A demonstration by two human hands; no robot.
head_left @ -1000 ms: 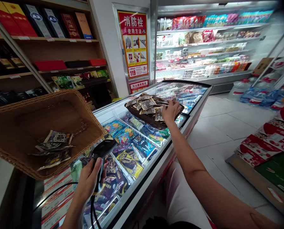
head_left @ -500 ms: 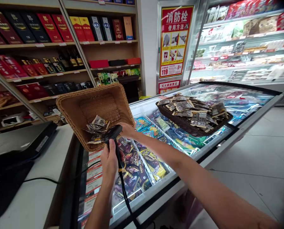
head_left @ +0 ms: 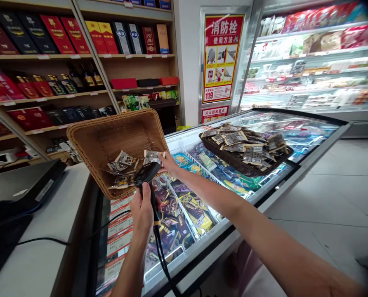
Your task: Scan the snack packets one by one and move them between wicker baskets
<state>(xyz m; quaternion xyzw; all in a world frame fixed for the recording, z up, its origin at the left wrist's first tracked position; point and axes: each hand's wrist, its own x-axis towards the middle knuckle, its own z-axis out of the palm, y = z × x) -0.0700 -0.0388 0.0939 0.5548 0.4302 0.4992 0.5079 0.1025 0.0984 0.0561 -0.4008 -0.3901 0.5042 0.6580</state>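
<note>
My left hand [head_left: 143, 206] is wrapped round the handle of a black corded barcode scanner [head_left: 148, 175], its head pointing up and to the right. Just beyond it, my right hand [head_left: 168, 164] pinches a small snack packet [head_left: 153, 156] at the right rim of a tan wicker basket [head_left: 91, 140]. The scanner head hides part of the right hand's fingers. Several similar packets [head_left: 125, 159] lie in the lower part of this tilted basket. A dark wicker basket [head_left: 233, 159], heaped with packets of the same look, stands on the freezer's glass top to the right.
Below my hands is a glass-topped chest freezer [head_left: 264, 196] with bagged goods inside. A counter [head_left: 60, 214] with a black device [head_left: 23, 185] is at left. Shelves of boxes [head_left: 57, 35] and a lit chiller [head_left: 310, 66] stand behind. The scanner cable [head_left: 163, 255] hangs downward.
A packet now shows in my right hand at the tan basket's right side, where the scanner head covered the fingers before. The view has shifted slightly; my left hand still holds the scanner.
</note>
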